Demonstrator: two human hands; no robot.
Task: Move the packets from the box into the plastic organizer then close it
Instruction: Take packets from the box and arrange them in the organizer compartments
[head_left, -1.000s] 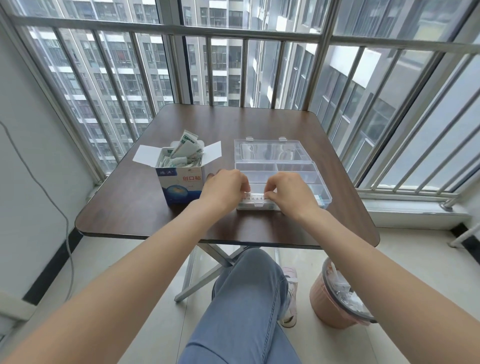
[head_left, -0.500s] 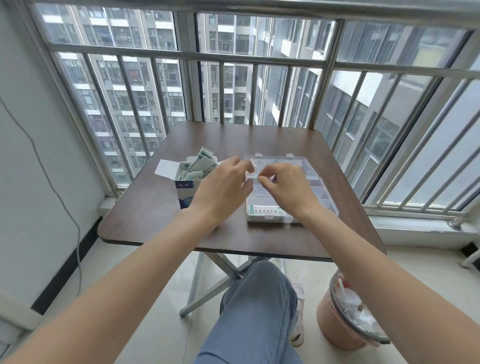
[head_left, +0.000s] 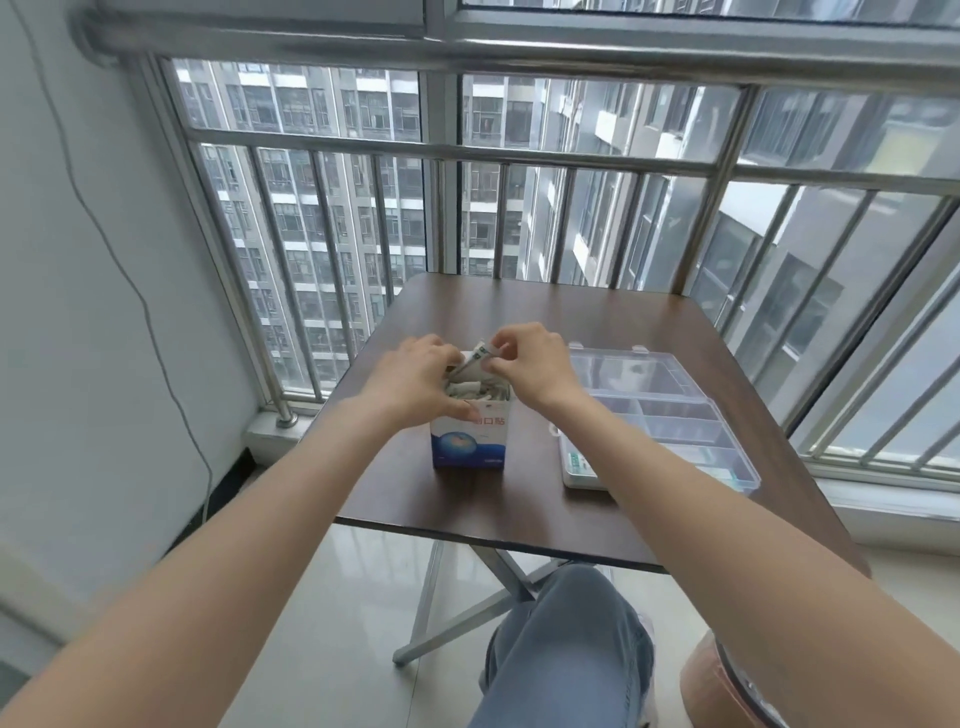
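Head view. Your box (head_left: 468, 439) stands upright on the brown table (head_left: 545, 317), left of the clear plastic organizer (head_left: 657, 410) and apart from it. The box front is white above and blue below; red characters ending "口贴" read on its upper right, and your left hand (head_left: 415, 382) covers the characters before them. The small line of print near the box bottom is too fine to read.

Your left hand curls over the open top of the box, thumb down its front face, fingers among the packets (head_left: 480, 389). Your right hand (head_left: 535, 364) pinches one packet (head_left: 475, 358) between thumb and fingertips just above the box. That packet tilts, long axis running from lower left to upper right; its green print cannot be read.

The organizer lies open, lid flat on the far side, long axis running near to far. Packets with green marks (head_left: 575, 460) lie in its nearest compartments; your right forearm hides part of them.

A bin (head_left: 727, 691) at the lower right is cut off by the frame edge.
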